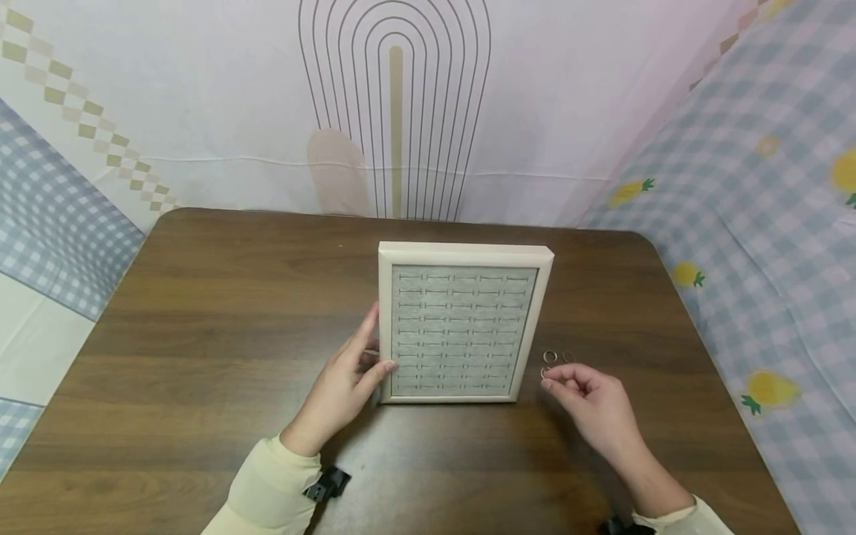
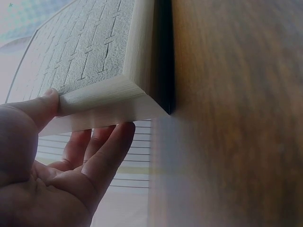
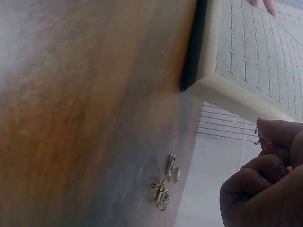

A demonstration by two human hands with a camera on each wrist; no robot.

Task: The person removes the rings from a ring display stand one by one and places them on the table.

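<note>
An upright ring display board (image 1: 464,255), with a cream frame and grey slotted padding, stands on the table, tilted slightly back. My left hand (image 1: 339,390) grips its left edge. In the left wrist view the thumb (image 2: 49,97) lies on the front of the frame while the other fingers touch its side. To the right of the board, my right hand (image 1: 598,407) pinches a small ring (image 3: 256,141) between thumb and forefinger, just above the table. The fingertips hide part of that ring. No rings show in the board's slots.
Several loose rings (image 3: 163,189) lie on the brown wooden table (image 1: 221,334) beyond the right hand. Behind the table hangs a white patterned cloth (image 1: 568,96). Blue checked cloth (image 1: 769,245) borders the right side.
</note>
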